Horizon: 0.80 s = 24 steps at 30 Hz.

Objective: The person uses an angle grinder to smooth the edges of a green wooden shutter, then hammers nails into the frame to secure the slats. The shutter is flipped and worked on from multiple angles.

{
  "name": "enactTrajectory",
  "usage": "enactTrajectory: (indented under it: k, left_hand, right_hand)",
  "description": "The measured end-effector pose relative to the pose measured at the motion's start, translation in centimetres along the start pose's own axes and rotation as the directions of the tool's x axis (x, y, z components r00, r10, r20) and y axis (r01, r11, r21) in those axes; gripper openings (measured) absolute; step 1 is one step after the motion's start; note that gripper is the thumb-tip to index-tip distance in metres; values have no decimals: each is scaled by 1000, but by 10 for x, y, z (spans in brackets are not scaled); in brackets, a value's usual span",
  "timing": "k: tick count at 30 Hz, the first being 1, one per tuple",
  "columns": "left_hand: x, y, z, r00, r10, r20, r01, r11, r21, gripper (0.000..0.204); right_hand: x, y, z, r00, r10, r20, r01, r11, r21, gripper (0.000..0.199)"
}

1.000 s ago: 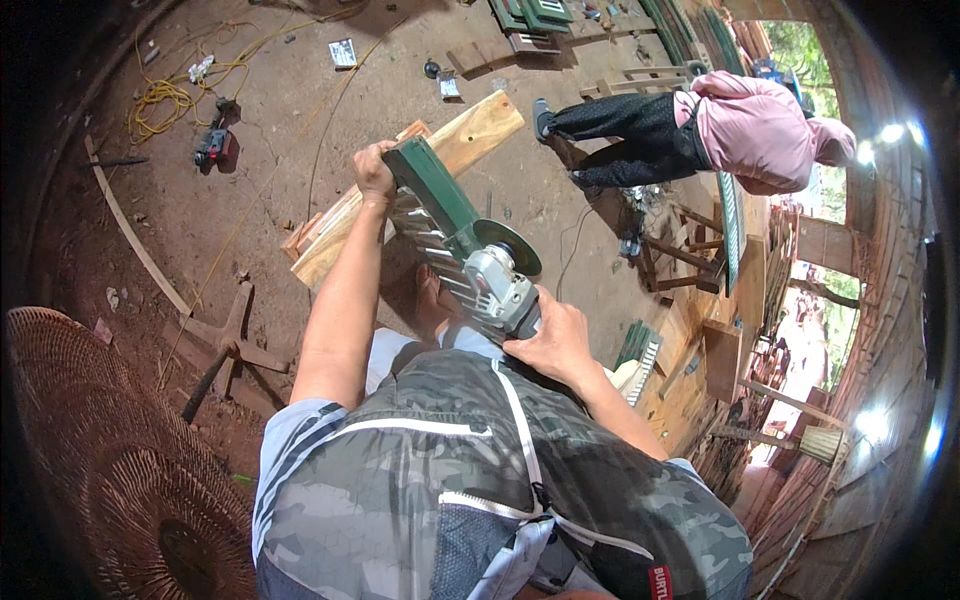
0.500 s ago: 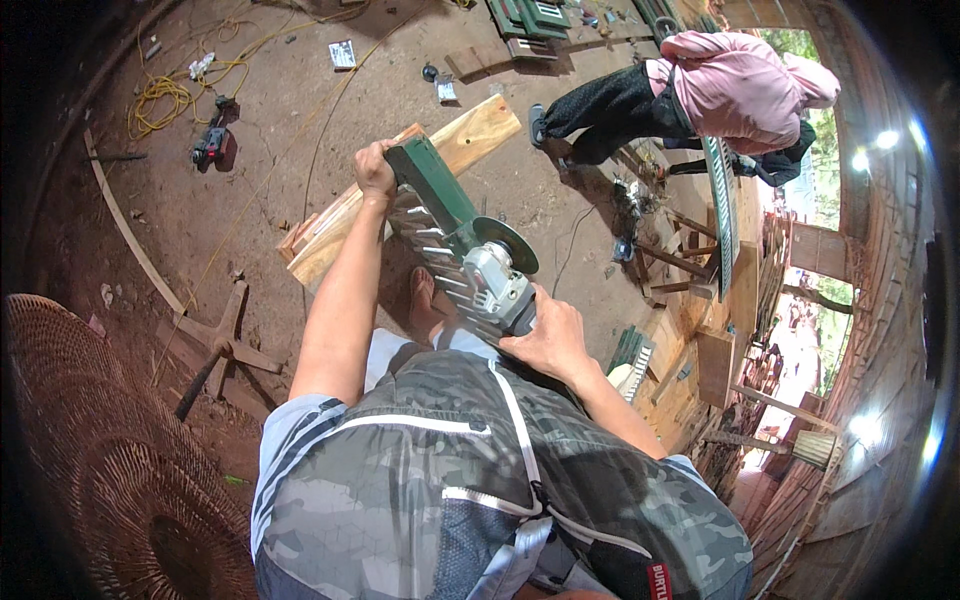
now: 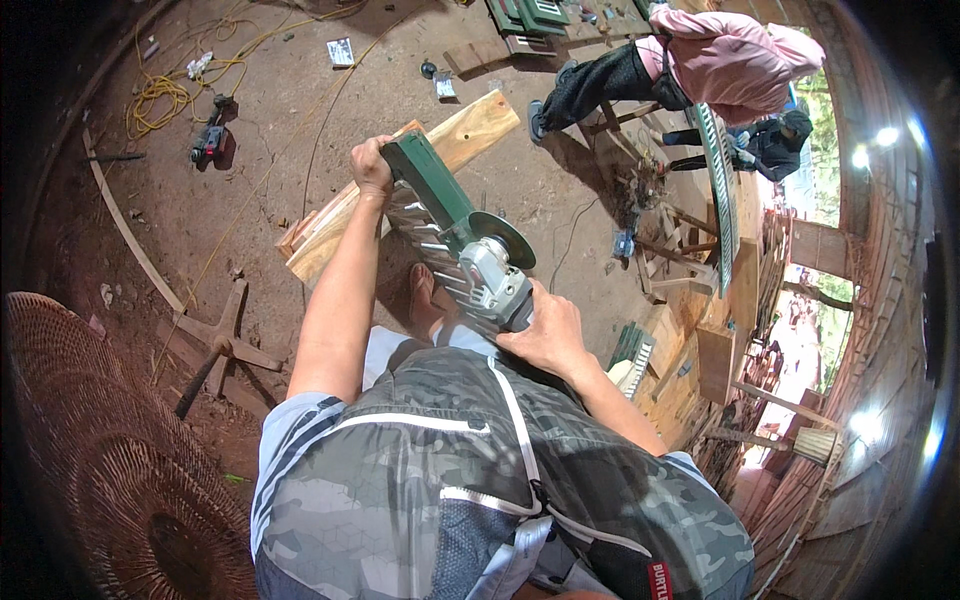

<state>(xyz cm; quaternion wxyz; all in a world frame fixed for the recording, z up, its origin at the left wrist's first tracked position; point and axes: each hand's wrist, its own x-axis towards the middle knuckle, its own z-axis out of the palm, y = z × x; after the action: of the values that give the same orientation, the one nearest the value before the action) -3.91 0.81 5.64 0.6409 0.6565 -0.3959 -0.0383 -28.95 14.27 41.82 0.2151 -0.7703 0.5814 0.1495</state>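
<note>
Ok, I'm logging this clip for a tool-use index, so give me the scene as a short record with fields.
left hand: grips the top end of the green louvred panel
right hand: holds the angle grinder
grinder: disc against the panel's green frame
panel: tilted, leaning on a wooden plank
nearby: another person in a pink top bent over a bench
floor: yellow cable, red power tool

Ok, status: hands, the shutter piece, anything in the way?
Left hand grips the green louvered shutter at its top. Right hand holds the angle grinder, disc against it. Power cord trails on the floor alongside.
</note>
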Motion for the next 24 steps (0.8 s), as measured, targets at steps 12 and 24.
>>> enactTrajectory:
  k: [12, 24]
  left_hand:
    - [1, 4, 0, 999, 50, 3, -50, 991, 124, 8]
    - [0, -3, 3, 999, -46, 11, 46, 998, 44, 14]
  right_hand:
    - [0, 1, 2, 999, -31, -31, 30, 999, -17, 78]
    - [0, 0, 1, 998, -46, -35, 45, 999, -22, 82]
